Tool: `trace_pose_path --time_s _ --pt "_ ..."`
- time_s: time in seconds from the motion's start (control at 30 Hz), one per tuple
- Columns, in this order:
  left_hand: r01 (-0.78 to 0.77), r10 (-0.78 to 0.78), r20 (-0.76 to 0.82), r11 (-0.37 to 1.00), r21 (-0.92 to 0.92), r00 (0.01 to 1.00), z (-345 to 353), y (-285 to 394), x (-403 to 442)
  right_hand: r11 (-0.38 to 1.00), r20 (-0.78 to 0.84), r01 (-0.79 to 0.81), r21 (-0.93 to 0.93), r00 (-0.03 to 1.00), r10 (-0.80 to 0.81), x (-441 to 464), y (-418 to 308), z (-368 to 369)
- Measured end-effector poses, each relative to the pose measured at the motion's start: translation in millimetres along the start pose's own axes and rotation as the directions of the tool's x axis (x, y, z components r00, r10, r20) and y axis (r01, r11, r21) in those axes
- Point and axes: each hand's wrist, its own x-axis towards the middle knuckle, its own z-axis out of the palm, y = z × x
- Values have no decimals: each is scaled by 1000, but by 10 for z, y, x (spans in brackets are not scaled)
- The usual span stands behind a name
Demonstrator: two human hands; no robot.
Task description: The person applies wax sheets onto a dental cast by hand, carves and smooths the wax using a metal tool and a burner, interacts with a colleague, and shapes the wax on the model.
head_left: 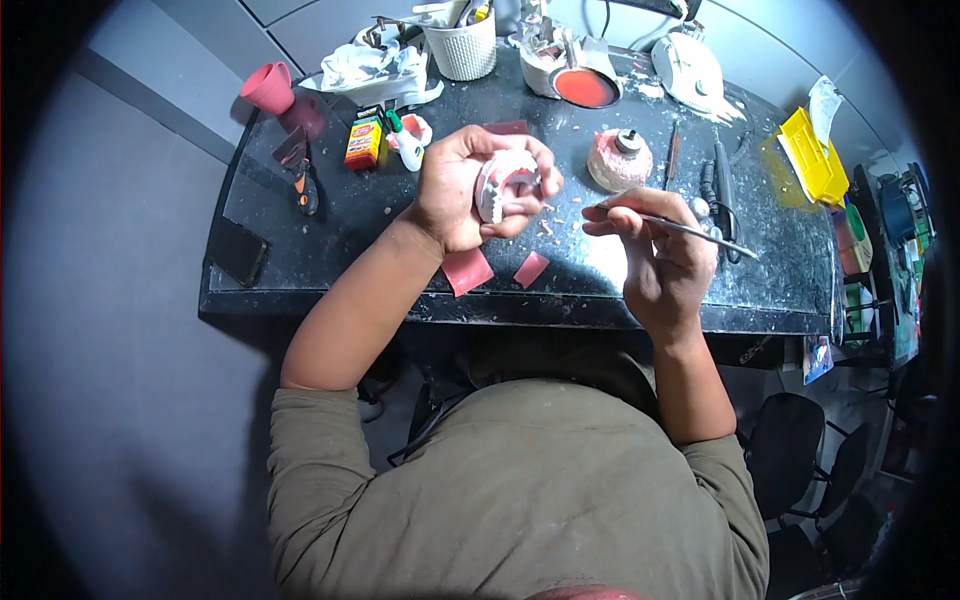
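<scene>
My left hand [458, 190] is closed around a white plaster dental cast [490, 190] with pink wax and a row of teeth on it, raised above the bench. To its right, my right hand [668, 250] pinches a thin metal wax carver [700, 235], its long handle pointing right and its tip near my fingertips. The two hands are apart, and the tool does not touch the cast. Below the cast, pink wax sheet pieces [467, 271] lie near the bench's front edge. A spirit burner [620, 160] crusted with pinkish residue stands just beyond my right hand.
On the dark bench [330, 240] sit a yellow-red box [365, 138], a white bottle with green cap [407, 145], an orange-black knife [305, 190] and a black phone-like slab [238, 250]. A white basket [462, 48], a pan of red material [586, 88] and a yellow tray [812, 158] stand farther back.
</scene>
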Motion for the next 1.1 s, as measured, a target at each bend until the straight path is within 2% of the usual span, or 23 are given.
trace_pose_path --time_s 0.03,0.1,0.13,0.17,0.23,0.27,0.3,0.37,0.43,0.5,0.57,0.6,0.67,0.8,0.87,1.1 --pt "2 -2 1 1000 2 1000 18 -1 1 1000 -6 3 -23 1000 -3 5 -11 -5" --pt "-160 169 -123 984 76 978 73 -7 -2 999 -15 7 -47 1000 -8 19 -39 -16" --pt "-207 208 -7 976 69 978 17 -6 -5 1000 -35 -2 -31 999 1 33 -56 -24" --pt "-205 206 -5 976 72 979 18 -13 -6 1000 -55 -11 -16 998 10 46 -74 -32" --pt "-295 317 -18 900 320 948 62 -58 -11 999 -62 5 -36 998 -7 55 -86 -66" --pt "-358 374 46 836 416 926 55 -105 -3 999 -87 14 -41 996 -18 53 -79 -71" --pt "-381 432 46 732 564 900 82 -151 0 999 -113 23 -46 993 -28 51 -74 -77" --pt "-451 531 202 395 800 823 154 -211 28 999 -153 24 -22 988 -28 58 -103 -72" --pt "-484 556 225 378 789 800 191 -266 60 970 -123 93 -225 985 -123 71 -147 -91" --pt "-516 582 246 359 778 775 195 -292 67 954 -96 142 -264 980 -172 95 -125 -122" --pt "-545 597 285 313 778 750 172 -317 71 846 33 358 -396 926 -376 152 -186 -113" --pt "-543 594 285 314 778 752 172 -315 68 862 42 357 -360 929 -367 142 -173 -88" --pt "-534 575 394 89 841 716 167 -304 52 860 53 374 -346 923 -381 113 -176 -22" --pt "-501 574 395 32 865 717 192 -315 23 853 67 397 -339 914 -399 113 -215 74" --pt "-528 584 444 -31 849 679 172 -312 41 847 70 402 -347 912 -404 112 -196 91" --pt "-519 569 513 -169 838 642 143 -301 35 834 95 410 -369 909 -405 123 -196 109"
